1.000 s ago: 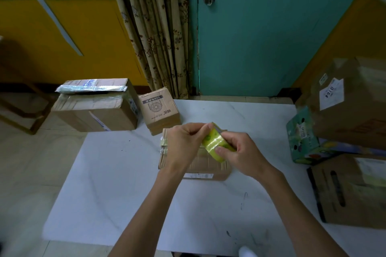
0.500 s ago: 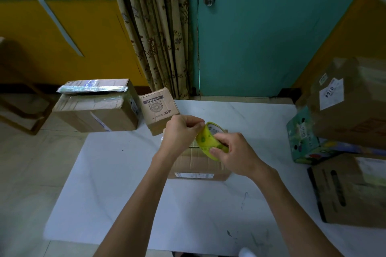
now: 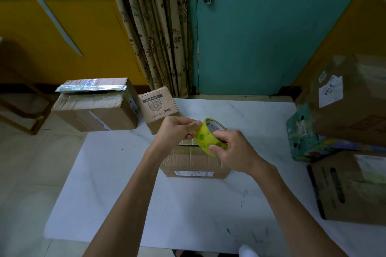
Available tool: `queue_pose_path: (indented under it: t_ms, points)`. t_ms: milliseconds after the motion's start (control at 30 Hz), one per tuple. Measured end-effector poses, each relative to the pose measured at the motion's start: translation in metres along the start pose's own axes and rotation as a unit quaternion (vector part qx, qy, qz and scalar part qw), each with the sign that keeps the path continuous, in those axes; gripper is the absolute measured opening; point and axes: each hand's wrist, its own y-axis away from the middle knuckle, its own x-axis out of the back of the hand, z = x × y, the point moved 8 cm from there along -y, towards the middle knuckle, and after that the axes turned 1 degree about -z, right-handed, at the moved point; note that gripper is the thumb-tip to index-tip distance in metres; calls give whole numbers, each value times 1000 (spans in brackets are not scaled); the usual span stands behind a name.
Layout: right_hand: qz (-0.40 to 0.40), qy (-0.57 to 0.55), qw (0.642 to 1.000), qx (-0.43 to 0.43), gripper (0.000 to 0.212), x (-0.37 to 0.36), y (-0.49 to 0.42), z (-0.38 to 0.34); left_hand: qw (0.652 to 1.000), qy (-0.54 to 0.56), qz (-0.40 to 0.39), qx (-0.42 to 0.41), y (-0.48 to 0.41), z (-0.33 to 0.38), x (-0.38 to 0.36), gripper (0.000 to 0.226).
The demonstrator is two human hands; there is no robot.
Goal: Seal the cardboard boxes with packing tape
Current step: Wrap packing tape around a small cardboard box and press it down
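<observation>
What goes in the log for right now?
left hand: pinches tape roll edge | right hand: grips roll | box: on table

Right hand [image 3: 234,152] is gripping the yellow-green tape roll [image 3: 205,137], holding it above a flat cardboard box [image 3: 194,162] that is lying on the white counter [image 3: 125,183]. Left hand [image 3: 177,131] fingers [image 3: 193,126] are pinching at the roll's left edge. A small printed box [image 3: 158,106] is sitting at the far-left corner, with a bigger taped box [image 3: 94,110] just left of it. A green carton [image 3: 300,133] is sitting at the right.
</observation>
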Motion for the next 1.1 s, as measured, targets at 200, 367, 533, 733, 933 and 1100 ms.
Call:
queue_pose_path:
  t_ms: [200, 367, 533, 733, 933, 1100]
  points:
    - [-2, -8, 1000, -5, 24, 0, -3, -1, 1000, 4, -26, -6, -5, 5, 4, 14]
    - [-1, -1, 1000, -2, 33, -3, -4, -3, 998, -46, -28, -30, -9, 7, 3, 10]
    - [12, -4, 1000, -5, 33, -7, -6, -3, 979, -175, 19, -98, -12, 9, 0, 23]
    - [10, -8, 1000, -17, 31, -10, -8, 1, 955, -258, 34, -144, -13, 8, -2, 21]
    - [18, -5, 1000, -13, 19, -7, -18, -2, 941, -271, 71, -188, -13, 18, 2, 16]
    - [25, 18, 999, -31, 23, -8, -23, 0, 918, -289, 111, -246, -4, 26, 2, 16]
